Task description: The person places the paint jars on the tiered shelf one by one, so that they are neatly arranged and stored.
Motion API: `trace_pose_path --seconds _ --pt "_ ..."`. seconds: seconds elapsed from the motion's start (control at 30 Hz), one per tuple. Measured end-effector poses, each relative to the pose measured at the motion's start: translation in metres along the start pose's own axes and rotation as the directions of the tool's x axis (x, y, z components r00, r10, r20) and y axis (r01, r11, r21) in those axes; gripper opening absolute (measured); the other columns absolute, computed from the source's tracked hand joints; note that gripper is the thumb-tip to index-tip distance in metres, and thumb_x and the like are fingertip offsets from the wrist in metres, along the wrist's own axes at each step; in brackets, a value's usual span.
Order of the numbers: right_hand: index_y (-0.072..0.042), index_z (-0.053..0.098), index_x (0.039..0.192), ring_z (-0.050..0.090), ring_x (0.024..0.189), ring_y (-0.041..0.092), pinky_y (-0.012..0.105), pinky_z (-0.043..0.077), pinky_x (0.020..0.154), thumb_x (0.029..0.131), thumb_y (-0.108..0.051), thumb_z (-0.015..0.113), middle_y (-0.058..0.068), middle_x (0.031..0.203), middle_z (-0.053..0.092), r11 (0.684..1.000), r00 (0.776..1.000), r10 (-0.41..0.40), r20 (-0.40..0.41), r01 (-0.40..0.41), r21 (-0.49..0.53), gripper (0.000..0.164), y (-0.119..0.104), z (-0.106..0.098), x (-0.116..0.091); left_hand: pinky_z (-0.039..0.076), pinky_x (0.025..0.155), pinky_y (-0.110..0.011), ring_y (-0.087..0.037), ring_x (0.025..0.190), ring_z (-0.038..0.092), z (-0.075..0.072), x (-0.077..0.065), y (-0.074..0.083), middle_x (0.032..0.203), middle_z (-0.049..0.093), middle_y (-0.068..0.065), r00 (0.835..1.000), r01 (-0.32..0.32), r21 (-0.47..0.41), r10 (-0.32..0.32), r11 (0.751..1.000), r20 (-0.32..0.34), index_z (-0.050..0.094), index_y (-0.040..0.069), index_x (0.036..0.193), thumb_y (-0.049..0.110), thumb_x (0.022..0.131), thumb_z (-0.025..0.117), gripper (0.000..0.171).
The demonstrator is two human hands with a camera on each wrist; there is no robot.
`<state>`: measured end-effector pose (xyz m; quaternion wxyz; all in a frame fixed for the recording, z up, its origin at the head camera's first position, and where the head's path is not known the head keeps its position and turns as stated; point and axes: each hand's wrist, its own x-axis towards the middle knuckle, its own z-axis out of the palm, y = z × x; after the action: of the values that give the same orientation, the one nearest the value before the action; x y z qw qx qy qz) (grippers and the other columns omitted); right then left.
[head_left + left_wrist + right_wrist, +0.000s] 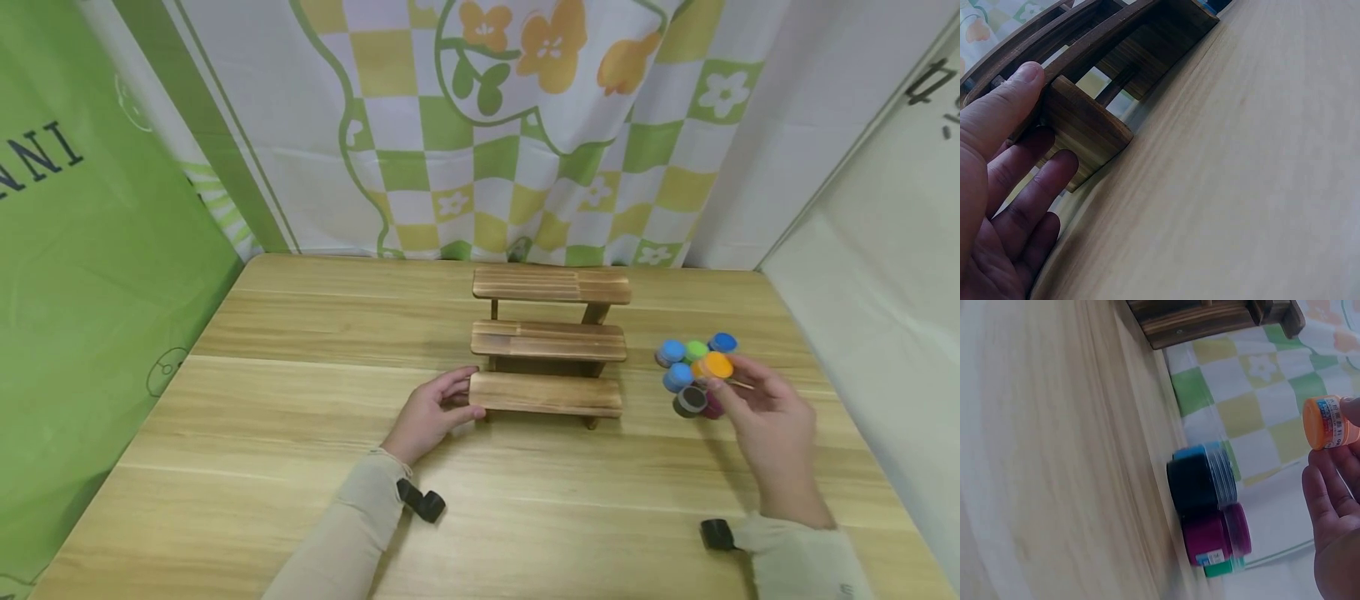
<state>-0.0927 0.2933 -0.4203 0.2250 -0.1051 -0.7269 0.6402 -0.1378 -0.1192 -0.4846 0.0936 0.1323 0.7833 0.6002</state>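
Note:
A wooden three-tier stand [547, 392] stands on the table. At the left end of its lowest step is my left hand [435, 412], thumb at the front edge and fingers round the side. In the left wrist view, the thumb and fingertips hold the corner by the stand's leg [1088, 134]. My right hand [776, 425] pinches a small orange paint jar [717, 365] between thumb and fingers. The right wrist view shows this orange jar [1321, 424] raised off the table with a printed label. Close beneath it sit a black jar [688, 403] and a purple jar [1207, 537].
Right of the stand, light blue jars [671, 352], a green jar [696, 350] and a darker blue jar [723, 342] cluster together. A patterned curtain [465, 183] hangs along the back edge of the wooden table [300, 417]. Fabric walls flank both sides.

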Motion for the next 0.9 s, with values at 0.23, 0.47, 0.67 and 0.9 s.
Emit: trace_pose_path --seconds 0.23,0.47,0.67,0.9 --pt "-0.002 0.068 0.125 0.069 0.086 0.002 0.019 0.057 0.061 0.085 0.002 0.077 -0.011 0.105 0.071 0.997 0.997 0.007 0.080 -0.001 -0.079 0.041 -0.003 0.008 -0.002 0.053 0.095 -0.036 -0.021 0.108 0.066 0.000 -0.001 0.001 0.126 0.068 -0.007 1.000 0.004 -0.002 -0.004 1.000 -0.001 0.055 0.016 0.144 0.025 0.083 0.083 0.068" --pt "-0.004 0.066 0.127 0.067 0.087 -0.001 0.014 0.055 0.067 0.088 -0.004 0.077 -0.020 0.104 0.069 0.963 0.990 -0.068 0.124 0.098 -0.250 0.041 -0.006 0.017 -0.004 0.054 0.095 -0.035 -0.021 0.107 0.066 0.001 -0.001 0.002 0.126 0.068 -0.007 1.000 0.001 -0.009 -0.001 1.000 0.002 0.055 0.014 0.144 0.023 0.083 0.083 0.068" --pt "0.002 0.066 0.125 0.066 0.089 -0.002 0.010 0.052 0.075 0.088 -0.003 0.077 -0.020 0.104 0.067 0.948 0.973 -0.154 0.174 0.195 -0.252 0.039 -0.009 0.027 -0.004 0.053 0.095 -0.036 -0.021 0.108 0.066 0.001 -0.001 0.003 0.128 0.067 -0.008 1.000 0.017 -0.002 -0.017 1.000 0.001 0.054 0.015 0.144 0.023 0.084 0.083 0.067" --pt "0.008 0.063 0.124 0.067 0.090 -0.003 0.011 0.053 0.075 0.087 0.005 0.074 -0.020 0.109 0.067 0.944 0.946 -0.224 0.233 0.270 -0.191 0.039 -0.012 0.035 -0.004 0.054 0.095 -0.037 -0.021 0.108 0.066 0.001 0.001 0.002 0.127 0.068 -0.007 1.000 0.014 0.001 -0.014 1.000 -0.002 0.055 0.015 0.143 0.023 0.083 0.083 0.067"
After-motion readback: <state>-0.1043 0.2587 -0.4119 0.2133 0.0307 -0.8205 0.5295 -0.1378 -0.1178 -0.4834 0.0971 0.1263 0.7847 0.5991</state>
